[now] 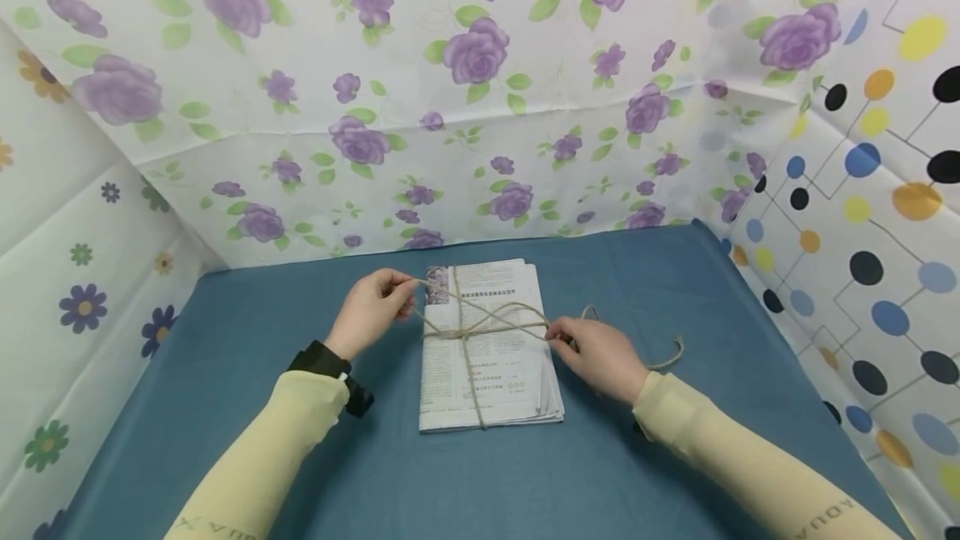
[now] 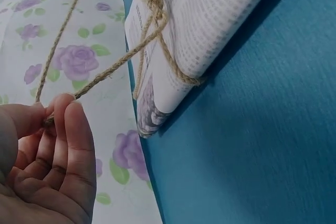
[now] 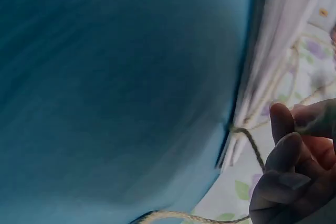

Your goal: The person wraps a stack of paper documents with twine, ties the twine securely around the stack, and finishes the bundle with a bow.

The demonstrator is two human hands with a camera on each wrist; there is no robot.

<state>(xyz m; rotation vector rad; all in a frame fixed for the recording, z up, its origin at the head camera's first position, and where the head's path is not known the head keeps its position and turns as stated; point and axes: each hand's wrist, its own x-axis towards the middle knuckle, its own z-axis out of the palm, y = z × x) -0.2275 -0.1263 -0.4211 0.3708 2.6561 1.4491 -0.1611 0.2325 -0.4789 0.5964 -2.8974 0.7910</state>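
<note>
A folded stack of newspapers (image 1: 506, 394) lies on the blue cloth, with brown twine (image 1: 472, 382) crossed around it lengthwise and widthwise. The strands meet at a knot (image 2: 156, 3) on top. My left hand (image 1: 375, 307), raised off the stack's left edge, pinches a bend of the twine between thumb and fingertips; two strands run from it in the left wrist view. At the right edge, my right hand (image 1: 600, 352) pinches twine between thumb and curled index finger. A loose tail (image 1: 667, 361) of twine lies beyond that hand. Fingers partly hide the pinched twine.
Blue cloth (image 1: 247, 340) covers the table. A purple-flowered sheet (image 1: 472, 140) hangs behind it, with a daisy-patterned sheet (image 1: 82, 307) on the left and a dotted sheet (image 1: 885, 257) on the right. A black band (image 1: 318, 361) sits on the left wrist.
</note>
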